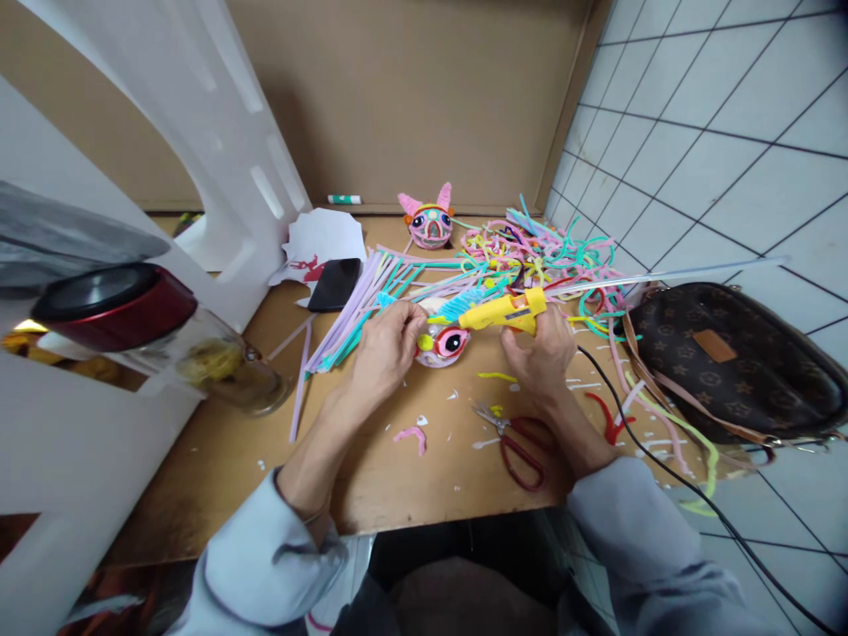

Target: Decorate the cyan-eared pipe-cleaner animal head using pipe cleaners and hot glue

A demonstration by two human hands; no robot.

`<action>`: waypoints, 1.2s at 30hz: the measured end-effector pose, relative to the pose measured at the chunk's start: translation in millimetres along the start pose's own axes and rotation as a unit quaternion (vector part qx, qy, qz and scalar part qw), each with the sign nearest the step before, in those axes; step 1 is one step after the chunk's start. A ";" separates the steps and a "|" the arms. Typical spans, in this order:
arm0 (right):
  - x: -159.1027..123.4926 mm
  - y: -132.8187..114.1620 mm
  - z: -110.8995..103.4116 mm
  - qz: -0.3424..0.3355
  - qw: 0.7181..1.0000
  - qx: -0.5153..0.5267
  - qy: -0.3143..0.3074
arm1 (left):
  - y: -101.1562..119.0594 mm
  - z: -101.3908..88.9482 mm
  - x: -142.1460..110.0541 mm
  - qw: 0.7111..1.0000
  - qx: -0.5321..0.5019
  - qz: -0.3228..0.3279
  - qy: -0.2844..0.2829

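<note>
My right hand (544,353) is wrapped round a yellow hot glue gun (503,311), with a long clear glue stick (669,276) sticking out of its back. The gun's nozzle points left and meets the upper edge of a small craft animal head (442,349). That head has a black eye ringed in white and red, a yellow-green nose spot and blue fuzzy ears. My left hand (396,340) pinches the head at its left side; the fingertips partly hide it. Just below lie a curved pink pipe cleaner piece (414,437) and red-handled scissors (523,446).
A finished-looking head with pink ears (430,221) stands at the back. Pipe cleaners lie in a straight bundle (361,305) and a tangled heap (556,252). A phone (336,284), glass jar (231,367), brown handbag (742,362) and black cord (653,455) surround the work spot.
</note>
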State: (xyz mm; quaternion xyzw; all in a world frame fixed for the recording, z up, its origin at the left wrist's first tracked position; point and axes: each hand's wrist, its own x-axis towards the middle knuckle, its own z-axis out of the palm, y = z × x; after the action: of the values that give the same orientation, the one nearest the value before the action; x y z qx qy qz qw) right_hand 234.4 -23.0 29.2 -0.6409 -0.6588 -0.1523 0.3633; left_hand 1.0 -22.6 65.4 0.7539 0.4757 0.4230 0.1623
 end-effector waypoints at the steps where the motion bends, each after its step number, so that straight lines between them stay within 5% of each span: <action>1: 0.0 0.1 0.0 0.000 1.000 0.001 0.000 | -0.2 0.1 0.1 1.000 0.000 0.000 0.001; 20: 0.4 0.0 -2.8 -0.014 1.000 -0.005 0.004 | -1.5 -0.7 0.1 1.000 0.003 -0.003 -0.006; 36: 0.3 7.5 8.3 -0.093 0.985 0.032 0.141 | -1.2 -0.7 0.4 1.000 0.003 0.008 -0.004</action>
State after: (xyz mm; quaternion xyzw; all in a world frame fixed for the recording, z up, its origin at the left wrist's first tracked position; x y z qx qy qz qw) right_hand 239.2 -16.3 21.7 -0.5369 -0.6626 -0.2531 0.4569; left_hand -0.3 -21.8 65.2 0.7598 0.4706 0.4196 0.1585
